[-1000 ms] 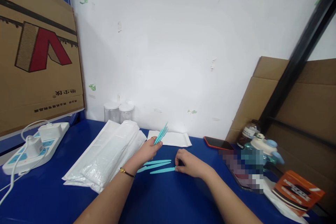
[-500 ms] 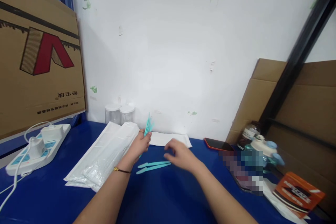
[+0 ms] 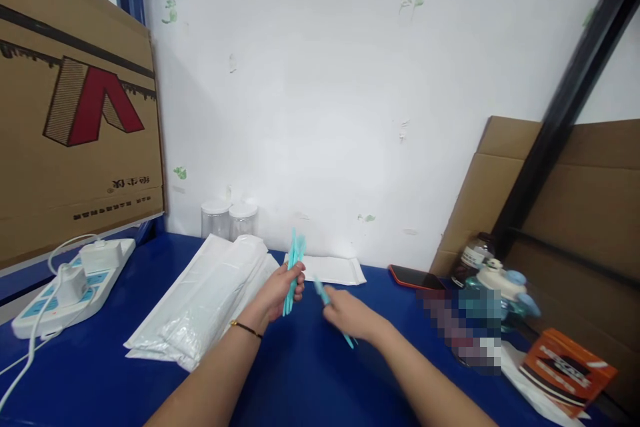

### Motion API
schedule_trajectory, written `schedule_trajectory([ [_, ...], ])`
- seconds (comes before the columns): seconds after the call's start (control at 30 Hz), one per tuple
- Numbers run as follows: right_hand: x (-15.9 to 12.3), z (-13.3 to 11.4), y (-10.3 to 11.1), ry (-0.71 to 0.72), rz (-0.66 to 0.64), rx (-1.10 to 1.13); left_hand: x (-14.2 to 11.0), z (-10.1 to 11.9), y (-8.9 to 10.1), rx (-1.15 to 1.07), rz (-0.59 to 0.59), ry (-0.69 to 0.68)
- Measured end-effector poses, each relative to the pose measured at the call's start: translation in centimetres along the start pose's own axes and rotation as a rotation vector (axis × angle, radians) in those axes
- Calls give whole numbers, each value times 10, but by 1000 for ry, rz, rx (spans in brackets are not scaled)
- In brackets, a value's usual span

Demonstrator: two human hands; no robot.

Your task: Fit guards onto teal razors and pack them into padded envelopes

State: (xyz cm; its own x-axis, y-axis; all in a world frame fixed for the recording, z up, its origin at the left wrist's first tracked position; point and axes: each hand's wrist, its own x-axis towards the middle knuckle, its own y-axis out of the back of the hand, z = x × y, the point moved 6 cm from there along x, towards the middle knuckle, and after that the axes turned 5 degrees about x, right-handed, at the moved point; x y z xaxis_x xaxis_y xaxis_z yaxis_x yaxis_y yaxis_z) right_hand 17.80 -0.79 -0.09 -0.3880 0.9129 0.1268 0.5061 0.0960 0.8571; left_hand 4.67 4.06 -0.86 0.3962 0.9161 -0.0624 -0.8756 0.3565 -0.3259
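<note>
My left hand [image 3: 280, 290] is closed round a bundle of thin teal plastic sticks [image 3: 294, 260] held nearly upright above the blue table [image 3: 310, 373]. My right hand [image 3: 347, 313] is just to the right of it, closed on teal sticks [image 3: 334, 310] that slant from beside the left hand down past the wrist. The two hands are a few centimetres apart. A gold bracelet sits on my left wrist.
A stack of clear plastic pouches [image 3: 205, 300] lies left of the hands, a flat white pouch [image 3: 335, 269] behind them. Two clear jars [image 3: 229, 217] stand at the wall. A power strip [image 3: 70, 280] is far left. A phone [image 3: 413, 275], bottles [image 3: 493, 287] and an orange packet [image 3: 567, 363] crowd the right.
My right hand picked the teal sticks off the table and brought them up towards the left hand. The left hand's bundle tilted from slanted to nearly upright.
</note>
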Motion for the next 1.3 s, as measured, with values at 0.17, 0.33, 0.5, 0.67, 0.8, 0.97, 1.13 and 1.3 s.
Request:
schedule_trajectory([
  [0.17, -25, 51, 28, -166, 404, 1183, -4, -34, -35, 3, -111, 145],
  [0.33, -21, 41, 7, -236, 392, 1346, -9, -48, -60, 28, -197, 104],
  [0.5, -16, 28, -1, -193, 403, 1297, -9, -53, -64, 52, -196, 82],
  [0.67, -18, 42, 3, -263, 488, 1285, -5, -57, -62, 44, -184, 105],
  [0.8, -18, 59, 16, -246, 653, 1297, 0, -54, -51, 95, -76, 100],
  [0.97, -19, 58, 22, -181, 601, 1436, 0, -53, -50, 214, -87, 104],
  [1.13, -17, 41, 8, -222, 341, 1357, -6, -55, -63, 218, -182, 126],
  [1.3, -17, 48, 5, -279, 444, 1289, -8, -55, -67, 252, -218, 65],
])
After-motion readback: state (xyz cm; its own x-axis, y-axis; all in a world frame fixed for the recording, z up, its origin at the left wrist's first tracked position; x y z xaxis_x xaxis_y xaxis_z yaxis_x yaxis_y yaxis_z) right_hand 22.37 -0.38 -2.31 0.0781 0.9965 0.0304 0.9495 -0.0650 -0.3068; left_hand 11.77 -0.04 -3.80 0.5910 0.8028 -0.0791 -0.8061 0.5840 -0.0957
